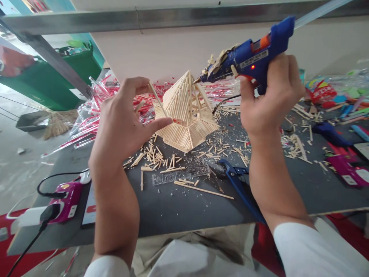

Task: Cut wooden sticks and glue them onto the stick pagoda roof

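Observation:
My left hand [122, 111] pinches a thin wooden stick [158, 99] by its ends between thumb and fingers, just left of the model. In my right hand [272, 94] is a blue hot glue gun [250, 54] with an orange trigger and a lit red light. Its nozzle points left and meets or nearly meets the upper part of a model roof [178, 94] built of wooden sticks. The cone's left side is covered with sticks, while gaps show on its right side. A flared skirt of sticks spreads around its base.
Cut stick pieces [155, 154] litter the dark table [173, 209]. A clear ruler [181, 175] and blue-handled pliers [239, 184] lie in front. Purple power strips [66, 200] sit at the left and right. Red-and-clear wrappers [95, 104] pile behind; a green bin [43, 84] stands beyond.

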Demonstrator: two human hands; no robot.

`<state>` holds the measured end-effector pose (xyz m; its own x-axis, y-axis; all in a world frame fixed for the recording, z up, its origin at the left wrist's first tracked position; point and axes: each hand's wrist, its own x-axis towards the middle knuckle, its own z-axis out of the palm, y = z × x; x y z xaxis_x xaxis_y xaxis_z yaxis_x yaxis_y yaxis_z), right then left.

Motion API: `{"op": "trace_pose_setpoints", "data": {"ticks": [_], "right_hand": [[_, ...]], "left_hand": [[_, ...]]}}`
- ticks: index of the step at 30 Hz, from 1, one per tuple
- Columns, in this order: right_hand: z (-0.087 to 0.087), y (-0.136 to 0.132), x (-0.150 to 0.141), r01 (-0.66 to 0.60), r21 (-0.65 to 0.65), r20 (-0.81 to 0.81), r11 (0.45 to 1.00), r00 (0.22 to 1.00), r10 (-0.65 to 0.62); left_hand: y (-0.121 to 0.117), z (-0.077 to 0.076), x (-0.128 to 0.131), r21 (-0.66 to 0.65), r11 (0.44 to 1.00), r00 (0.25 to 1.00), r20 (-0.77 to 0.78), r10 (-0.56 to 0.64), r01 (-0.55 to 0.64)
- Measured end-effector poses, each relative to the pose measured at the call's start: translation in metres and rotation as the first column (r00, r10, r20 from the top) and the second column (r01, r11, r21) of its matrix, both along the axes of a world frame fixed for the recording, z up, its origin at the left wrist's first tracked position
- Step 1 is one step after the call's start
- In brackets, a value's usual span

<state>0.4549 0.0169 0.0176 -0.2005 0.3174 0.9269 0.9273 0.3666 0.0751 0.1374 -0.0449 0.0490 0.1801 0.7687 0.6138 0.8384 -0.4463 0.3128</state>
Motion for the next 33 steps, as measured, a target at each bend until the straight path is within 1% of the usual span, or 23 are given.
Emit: {"op": "trace_pose_setpoints", "data": {"ticks": [3, 6, 10, 13, 17, 20, 22, 25, 27, 30, 33], "right_hand": [[0.0, 0.0, -0.001, 0.002, 0.005, -0.021, 1.0, 1.0, -0.001], [0.001, -0.001, -0.001, -0.01, 0.0, 0.019, 1.0, 1.0, 0.01], [0.002, -0.004, -0.001, 0.018, -0.034, 0.003, 0.999, 1.0, -0.018], [0.003, -0.007, 0.0, -0.009, -0.057, -0.012, 0.998, 1.0, 0.008], [0.004, -0.009, 0.002, -0.008, -0.102, 0.002, 0.995, 1.0, 0.009], [0.004, -0.01, 0.004, 0.002, -0.097, 0.022, 0.995, 1.0, 0.0], [0.004, -0.01, 0.005, -0.003, -0.108, 0.014, 0.994, 1.0, 0.004], [0.005, -0.011, 0.006, -0.002, -0.159, -0.02, 0.987, 1.0, -0.002], [0.006, -0.011, 0.006, -0.006, -0.16, -0.021, 0.987, 1.0, 0.003], [0.007, -0.013, 0.007, -0.027, -0.141, 0.002, 0.99, 1.0, 0.028], [0.009, -0.016, 0.004, 0.003, -0.147, 0.015, 0.989, 1.0, -0.001]], "left_hand": [[0.0, 0.0, 0.001, -0.007, 1.0, 1.0, 0.0, 0.005, -0.005], [-0.001, 0.001, 0.002, -0.016, 1.0, 1.0, 0.004, 0.012, -0.012], [-0.002, 0.002, 0.003, -0.017, 1.0, 1.0, 0.008, 0.003, -0.003], [-0.001, 0.001, 0.003, -0.026, 1.0, 1.0, -0.001, 0.004, -0.004], [0.001, 0.0, 0.004, -0.002, 1.0, 1.0, -0.019, -0.004, 0.004], [0.001, 0.0, 0.005, -0.002, 1.0, 0.999, -0.033, 0.009, -0.009], [0.0, 0.0, 0.006, -0.018, 1.0, 0.999, -0.038, 0.01, -0.01], [-0.002, 0.002, 0.007, -0.052, 0.999, 1.0, -0.028, 0.012, -0.013], [-0.003, 0.002, 0.008, -0.084, 0.996, 1.0, -0.022, 0.006, -0.008], [-0.003, 0.002, 0.009, -0.089, 0.996, 0.999, -0.013, -0.029, 0.028], [-0.002, 0.002, 0.01, -0.1, 0.994, 0.999, -0.013, -0.034, 0.032]]}}
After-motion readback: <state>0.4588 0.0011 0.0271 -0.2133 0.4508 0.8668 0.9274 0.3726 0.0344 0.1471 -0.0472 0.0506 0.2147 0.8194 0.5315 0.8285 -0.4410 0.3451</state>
